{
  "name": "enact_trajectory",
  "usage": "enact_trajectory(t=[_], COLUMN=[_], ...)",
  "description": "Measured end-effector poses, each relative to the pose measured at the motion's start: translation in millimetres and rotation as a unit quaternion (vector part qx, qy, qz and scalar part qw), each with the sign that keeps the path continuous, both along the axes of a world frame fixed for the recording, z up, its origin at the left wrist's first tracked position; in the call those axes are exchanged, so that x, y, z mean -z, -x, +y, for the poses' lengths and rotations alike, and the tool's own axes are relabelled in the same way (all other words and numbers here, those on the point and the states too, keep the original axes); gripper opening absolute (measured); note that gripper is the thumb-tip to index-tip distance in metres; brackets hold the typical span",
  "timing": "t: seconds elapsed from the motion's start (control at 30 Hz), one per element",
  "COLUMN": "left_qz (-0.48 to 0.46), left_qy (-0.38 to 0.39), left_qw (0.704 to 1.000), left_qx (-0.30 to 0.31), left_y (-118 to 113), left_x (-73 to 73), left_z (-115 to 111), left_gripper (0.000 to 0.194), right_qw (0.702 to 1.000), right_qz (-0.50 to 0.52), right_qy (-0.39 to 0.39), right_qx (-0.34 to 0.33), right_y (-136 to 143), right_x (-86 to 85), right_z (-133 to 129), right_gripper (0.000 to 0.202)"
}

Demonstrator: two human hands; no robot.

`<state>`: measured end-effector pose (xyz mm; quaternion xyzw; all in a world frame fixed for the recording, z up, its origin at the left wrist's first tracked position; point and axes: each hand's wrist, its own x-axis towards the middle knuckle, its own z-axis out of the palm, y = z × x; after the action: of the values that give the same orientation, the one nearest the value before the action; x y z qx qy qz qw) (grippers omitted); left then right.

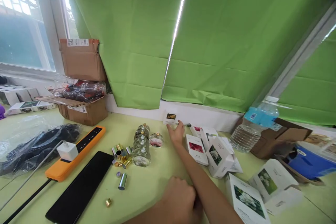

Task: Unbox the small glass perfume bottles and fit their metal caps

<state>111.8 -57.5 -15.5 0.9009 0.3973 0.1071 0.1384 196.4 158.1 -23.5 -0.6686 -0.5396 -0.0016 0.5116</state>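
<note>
My right hand (176, 133) stretches away over the table. Its thumb and a finger are apart, right by a small white box (171, 117) with a dark gold picture, standing against the wall; whether they touch it I cannot tell. Nearer to me, my left hand (180, 193) is a closed fist beside my right forearm, and what it holds, if anything, is hidden. Left of the hands, several clear glass bottles (141, 151) stand in a row. A single bottle with a pinkish label (156, 140) is beside them. White flower-picture boxes (196, 148) lie right of my right arm.
Loose metallic caps (123, 155) lie left of the bottles, beside a black phone (81, 185) and an orange power strip (76, 152). A cardboard box (81, 112) is at back left. A large water bottle (249, 131) leans at right, near a blue container (309, 161).
</note>
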Motion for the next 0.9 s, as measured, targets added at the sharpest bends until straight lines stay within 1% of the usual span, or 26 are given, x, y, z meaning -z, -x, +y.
enact_trajectory(t=[0.1, 0.2, 0.3, 0.4, 0.47, 0.53, 0.6, 0.67, 0.73, 0.8, 0.9], left_qz=[0.017, 0.049, 0.044, 0.02, 0.013, 0.02, 0.028, 0.028, 0.023, 0.014, -0.001], left_qy=[0.036, 0.08, 0.089, 0.073, 0.054, 0.054, 0.074, 0.083, 0.078, 0.067, 0.042], left_qw=[0.999, 0.995, 0.994, 0.996, 0.998, 0.998, 0.996, 0.995, 0.995, 0.996, 0.997], left_qx=[-0.016, -0.033, -0.051, -0.045, -0.035, -0.035, -0.046, -0.056, -0.062, -0.065, -0.061], left_y=[-6, -11, -16, -16, -13, -9, -4, -1, 1, 2, 2], left_x=[2.0, 5.8, 12.0, 15.1, 12.5, 5.7, -3.7, -12.9, -18.9, -20.3, -15.8], left_z=[6, 14, 21, 23, 21, 17, 13, 8, 5, 3, 2], left_gripper=[0.033, 0.032, 0.031, 0.029, 0.029, 0.028, 0.027, 0.028, 0.032, 0.034, 0.036], right_qw=[1.0, 1.0, 0.999, 0.998, 0.997, 0.997, 0.997, 0.998, 0.997, 0.995, 0.992], right_qz=[-0.002, -0.004, 0.002, 0.008, 0.01, 0.013, 0.017, 0.022, 0.029, 0.039, 0.066], right_qy=[-0.006, -0.009, -0.005, 0.003, 0.007, 0.006, -0.005, -0.026, -0.054, -0.081, -0.105], right_qx=[0.013, 0.019, 0.043, 0.068, 0.077, 0.077, 0.071, 0.061, 0.045, 0.03, 0.033], right_y=[3, 9, 12, 14, 14, 15, 15, 16, 18, 22, 30], right_x=[-1.3, -2.5, -2.6, -2.1, -1.9, -2.3, -3.5, -5.8, -9.3, -14.5, -28.9], right_z=[18, 30, 41, 49, 51, 50, 47, 41, 32, 23, 11], right_gripper=[0.082, 0.089, 0.093, 0.089, 0.082, 0.076, 0.073, 0.073, 0.072, 0.071, 0.07])
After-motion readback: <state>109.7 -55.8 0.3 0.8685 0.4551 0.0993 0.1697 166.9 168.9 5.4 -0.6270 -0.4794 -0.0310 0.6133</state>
